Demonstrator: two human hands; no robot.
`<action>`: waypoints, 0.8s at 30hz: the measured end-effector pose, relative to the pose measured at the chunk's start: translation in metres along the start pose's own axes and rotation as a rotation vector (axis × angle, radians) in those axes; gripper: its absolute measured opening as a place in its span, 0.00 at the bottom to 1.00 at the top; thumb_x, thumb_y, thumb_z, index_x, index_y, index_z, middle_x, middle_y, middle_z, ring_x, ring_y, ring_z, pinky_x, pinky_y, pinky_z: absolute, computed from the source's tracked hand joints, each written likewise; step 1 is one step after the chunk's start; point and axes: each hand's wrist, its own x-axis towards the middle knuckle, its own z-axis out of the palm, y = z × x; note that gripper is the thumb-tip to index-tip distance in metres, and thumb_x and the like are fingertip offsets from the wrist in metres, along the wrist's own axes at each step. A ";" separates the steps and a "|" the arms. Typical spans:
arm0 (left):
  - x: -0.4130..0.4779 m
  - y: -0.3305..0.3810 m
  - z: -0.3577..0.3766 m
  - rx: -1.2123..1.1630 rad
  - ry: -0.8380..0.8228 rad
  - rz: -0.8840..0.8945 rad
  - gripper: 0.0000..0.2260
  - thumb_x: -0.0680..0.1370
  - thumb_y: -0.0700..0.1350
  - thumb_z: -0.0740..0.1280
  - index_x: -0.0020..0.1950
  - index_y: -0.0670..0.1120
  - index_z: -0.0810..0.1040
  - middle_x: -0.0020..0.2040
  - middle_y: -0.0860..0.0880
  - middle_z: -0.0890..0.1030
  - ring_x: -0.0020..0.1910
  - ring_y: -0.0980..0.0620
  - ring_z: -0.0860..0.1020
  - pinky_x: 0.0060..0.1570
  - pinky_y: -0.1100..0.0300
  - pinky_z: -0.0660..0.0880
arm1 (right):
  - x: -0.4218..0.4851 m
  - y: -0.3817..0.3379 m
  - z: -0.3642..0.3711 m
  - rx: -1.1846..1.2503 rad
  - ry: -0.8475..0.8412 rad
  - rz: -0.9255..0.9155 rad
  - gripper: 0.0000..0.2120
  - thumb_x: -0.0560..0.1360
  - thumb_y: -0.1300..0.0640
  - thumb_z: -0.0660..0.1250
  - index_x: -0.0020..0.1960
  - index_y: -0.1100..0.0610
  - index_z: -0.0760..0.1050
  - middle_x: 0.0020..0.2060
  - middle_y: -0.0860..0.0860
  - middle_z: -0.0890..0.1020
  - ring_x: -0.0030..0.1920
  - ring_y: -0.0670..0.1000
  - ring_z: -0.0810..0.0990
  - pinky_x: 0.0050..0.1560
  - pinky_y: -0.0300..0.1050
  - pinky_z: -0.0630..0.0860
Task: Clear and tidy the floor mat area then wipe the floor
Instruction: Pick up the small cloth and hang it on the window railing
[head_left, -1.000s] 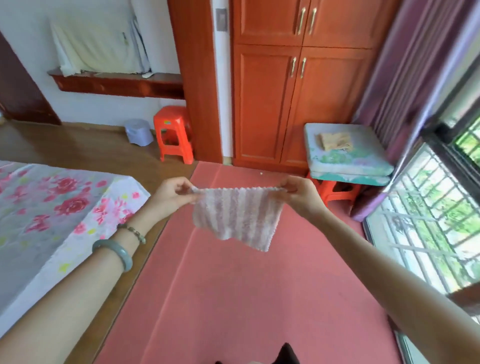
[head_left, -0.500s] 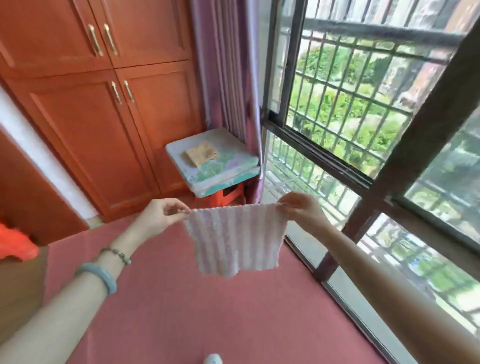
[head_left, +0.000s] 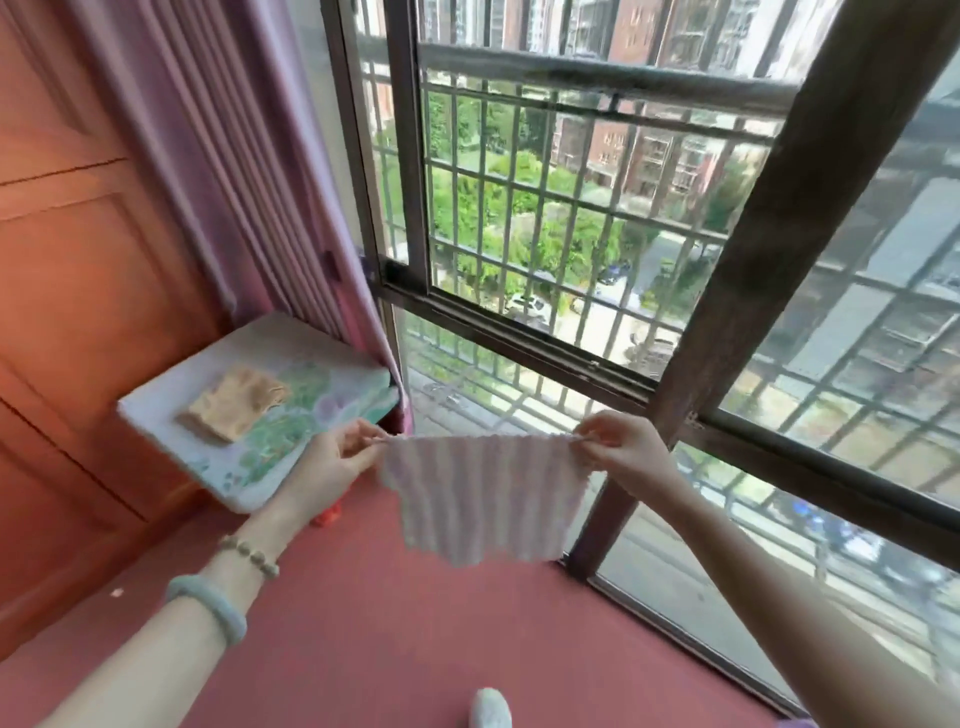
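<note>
A pale pink-and-white striped cloth (head_left: 483, 499) hangs spread out in the air above the red floor mat (head_left: 363, 623). My left hand (head_left: 332, 462) pinches its upper left corner and my right hand (head_left: 623, 447) pinches its upper right corner, so the top edge is pulled taut. The cloth's lower edge hangs free in front of the window frame.
A folded floral cushion (head_left: 260, 410) with a tan cloth (head_left: 234, 402) on top rests on a red stool at the left, by the wooden wardrobe (head_left: 78, 312). A purple curtain (head_left: 234, 182) hangs behind it. A barred floor-to-ceiling window (head_left: 571, 234) fills the right. A white-socked foot (head_left: 488, 709) shows at the bottom.
My view has swung right, from the room and bed toward the window. Both hands keep the cloth stretched between them the whole time.
</note>
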 end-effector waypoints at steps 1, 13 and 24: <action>0.020 -0.002 0.004 -0.006 -0.017 -0.002 0.09 0.75 0.37 0.68 0.38 0.50 0.80 0.34 0.54 0.82 0.38 0.57 0.78 0.49 0.52 0.75 | 0.014 0.008 -0.002 0.007 0.014 0.012 0.13 0.69 0.66 0.72 0.36 0.47 0.79 0.30 0.45 0.82 0.33 0.41 0.78 0.43 0.51 0.77; 0.249 -0.017 0.044 -0.004 -0.132 -0.068 0.07 0.74 0.36 0.69 0.39 0.47 0.79 0.35 0.49 0.81 0.38 0.51 0.77 0.49 0.45 0.75 | 0.182 0.083 -0.022 0.027 0.042 0.184 0.09 0.70 0.64 0.72 0.37 0.51 0.79 0.35 0.53 0.82 0.38 0.49 0.78 0.45 0.57 0.78; 0.420 -0.005 0.062 0.152 -0.261 -0.024 0.03 0.75 0.36 0.68 0.46 0.36 0.77 0.37 0.44 0.78 0.33 0.56 0.76 0.28 0.70 0.74 | 0.293 0.119 -0.017 0.051 0.128 0.339 0.04 0.71 0.61 0.72 0.40 0.54 0.78 0.30 0.47 0.79 0.29 0.38 0.75 0.34 0.37 0.74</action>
